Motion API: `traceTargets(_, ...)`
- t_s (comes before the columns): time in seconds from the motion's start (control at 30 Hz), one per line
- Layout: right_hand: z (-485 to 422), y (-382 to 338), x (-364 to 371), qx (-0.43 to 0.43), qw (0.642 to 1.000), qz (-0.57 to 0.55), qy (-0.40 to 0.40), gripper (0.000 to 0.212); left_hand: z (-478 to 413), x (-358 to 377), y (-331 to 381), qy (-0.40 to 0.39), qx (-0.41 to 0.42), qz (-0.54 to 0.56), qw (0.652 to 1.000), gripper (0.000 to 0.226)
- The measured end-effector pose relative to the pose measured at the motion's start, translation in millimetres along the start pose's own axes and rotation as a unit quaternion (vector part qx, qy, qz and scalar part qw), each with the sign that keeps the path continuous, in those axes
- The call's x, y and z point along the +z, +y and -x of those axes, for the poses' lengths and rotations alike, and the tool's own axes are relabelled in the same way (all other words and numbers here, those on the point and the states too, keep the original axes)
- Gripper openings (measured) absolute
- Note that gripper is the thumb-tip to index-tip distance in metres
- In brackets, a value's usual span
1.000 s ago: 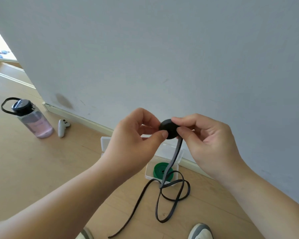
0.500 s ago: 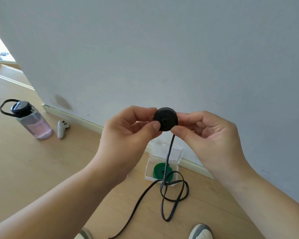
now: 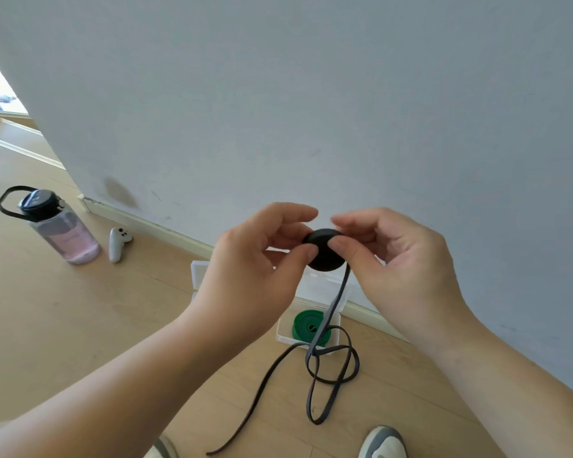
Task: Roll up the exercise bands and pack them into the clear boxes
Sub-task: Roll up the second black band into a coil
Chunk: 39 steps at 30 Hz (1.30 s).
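2 left: bottle [image 3: 63, 233], controller [image 3: 117, 244] | black band [image 3: 326, 259] hangs across boxed green roll [image 3: 303, 327]

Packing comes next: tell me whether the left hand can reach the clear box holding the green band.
Probably not yet: the left hand pinches the black roll, and the clear box sits low on the floor, the loose black tail hanging across it.

Left hand [image 3: 245, 276], right hand [image 3: 407, 269], fingers [image 3: 288, 213] curled
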State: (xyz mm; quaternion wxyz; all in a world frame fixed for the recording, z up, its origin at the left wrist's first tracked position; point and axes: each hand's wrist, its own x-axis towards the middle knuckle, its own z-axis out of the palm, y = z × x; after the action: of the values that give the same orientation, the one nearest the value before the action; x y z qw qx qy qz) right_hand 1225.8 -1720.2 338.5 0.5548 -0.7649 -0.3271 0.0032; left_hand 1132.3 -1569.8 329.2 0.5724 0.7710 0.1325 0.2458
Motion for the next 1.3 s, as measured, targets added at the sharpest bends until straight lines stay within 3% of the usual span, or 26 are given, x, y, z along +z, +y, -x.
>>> traceTargets(0.1,-3,-1,-4,0.064,0.995,-0.076,-0.005,0.032,-3,-3,0,0.025,-0.017,0.065,0.997,0.026)
traceTargets(0.23,-1,-1,-3,0.046,0.996,-0.079,-0.01,0.037,0,-1,0,0.008,-0.053,0.133,0.99,0.015)
traceTargets(0.4,0,2,-4,-0.049,0.997,0.043,-0.036,0.036,2,3,-6,-0.019,0.038,-0.057,0.997,0.013)
traceTargets(0.57,-4,-2,-11,-0.11,0.991,0.08,-0.017,0.03,3,3,-4,0.019,0.066,-0.052,0.996,0.021)
traceTargets(0.67,-5,-1,-11,-0.106,0.991,0.078,-0.004,0.029,3,-1,-4,-0.008,0.063,-0.042,0.997,0.036)
traceTargets(0.77,-1,-5,-7,-0.03,0.999,0.04,0.02,0.028,3,-1,-6,-0.023,0.08,-0.043,0.996,0.035)
traceTargets(0.87,-1,-8,-9,0.041,0.997,-0.043,0.044,0.024,1,-1,-1,0.015,0.004,0.042,0.999,0.03)
traceTargets(1.03,2,-8,-2,0.043,0.994,-0.099,0.006,0.037,-1,-1,5,0.013,-0.089,0.17,0.981,0.014)
traceTargets(1.13,2,-2,-2,0.014,1.0,-0.019,-0.001,0.041,1,1,-1,-0.024,-0.088,0.042,0.995,0.009)
traceTargets(1.2,0,2,-5,-0.02,0.999,0.028,-0.01,0.039,1,1,-2,-0.016,-0.008,-0.053,0.998,0.011)
traceTargets(1.3,-2,2,-6,-0.052,0.996,0.064,-0.032,0.037,2,2,-4,-0.013,0.073,-0.085,0.994,0.029)
